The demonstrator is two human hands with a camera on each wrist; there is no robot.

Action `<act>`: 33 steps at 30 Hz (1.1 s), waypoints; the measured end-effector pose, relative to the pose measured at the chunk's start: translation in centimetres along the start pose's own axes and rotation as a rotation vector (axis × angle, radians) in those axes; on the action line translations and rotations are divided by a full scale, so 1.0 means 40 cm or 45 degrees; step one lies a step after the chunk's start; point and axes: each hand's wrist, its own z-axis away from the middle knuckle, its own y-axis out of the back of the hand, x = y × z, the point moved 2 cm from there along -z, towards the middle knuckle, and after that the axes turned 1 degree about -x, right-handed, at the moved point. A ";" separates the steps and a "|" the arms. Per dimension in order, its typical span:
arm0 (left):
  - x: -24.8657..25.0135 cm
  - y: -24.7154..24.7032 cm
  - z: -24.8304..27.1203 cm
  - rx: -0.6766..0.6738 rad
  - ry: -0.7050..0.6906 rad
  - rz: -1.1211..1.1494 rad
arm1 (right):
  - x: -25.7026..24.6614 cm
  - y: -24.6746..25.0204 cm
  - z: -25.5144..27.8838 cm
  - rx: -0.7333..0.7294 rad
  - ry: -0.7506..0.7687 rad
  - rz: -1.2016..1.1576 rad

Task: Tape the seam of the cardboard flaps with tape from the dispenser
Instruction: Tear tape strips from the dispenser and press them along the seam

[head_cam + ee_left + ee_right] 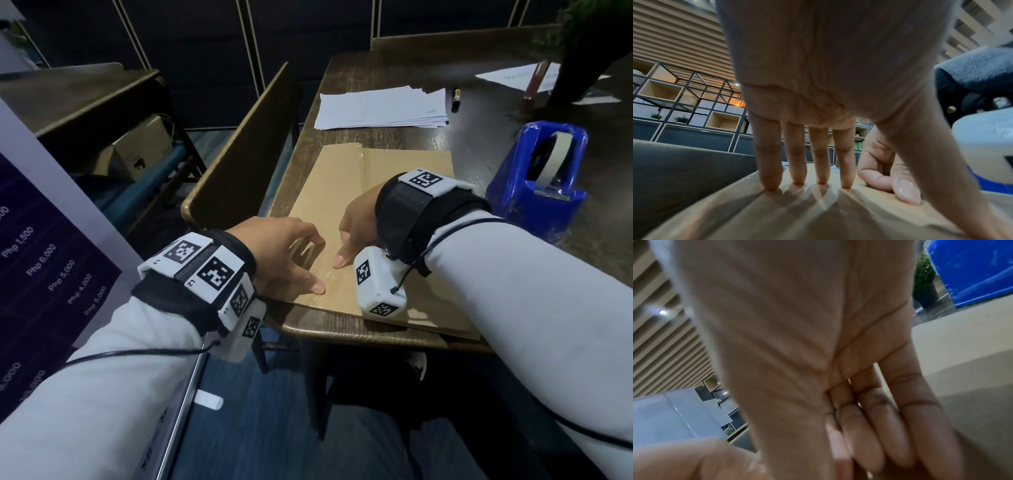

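Observation:
Two flat brown cardboard flaps [407,171] lie on the dark wooden table, and their seam [356,192] runs toward me. A shiny strip of clear tape [329,275] covers the seam's near end. My left hand [303,260] is spread on the left flap. Its straight fingertips [770,186] press the cardboard and its thumb touches the tape. My right hand [352,236] presses its thumb [908,193] onto the tape just beyond, with the other fingers [869,434] loosely curled and holding nothing. The blue tape dispenser [537,185] stands to the right, apart from both hands.
White paper sheets [380,106] and a dark marker [455,97] lie at the back of the table [346,329]. A dark plant pot [589,58] stands at the far right. A wooden chair back [246,147] rises along the table's left side.

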 end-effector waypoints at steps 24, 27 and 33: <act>0.011 0.005 0.004 0.001 0.010 0.014 | -0.003 -0.001 0.002 0.036 -0.015 0.084; 0.013 0.006 0.005 -0.012 0.024 0.010 | 0.008 -0.008 0.004 0.064 0.018 -0.055; 0.014 0.014 0.001 -0.055 0.083 0.029 | 0.044 -0.042 0.059 0.213 0.158 -0.288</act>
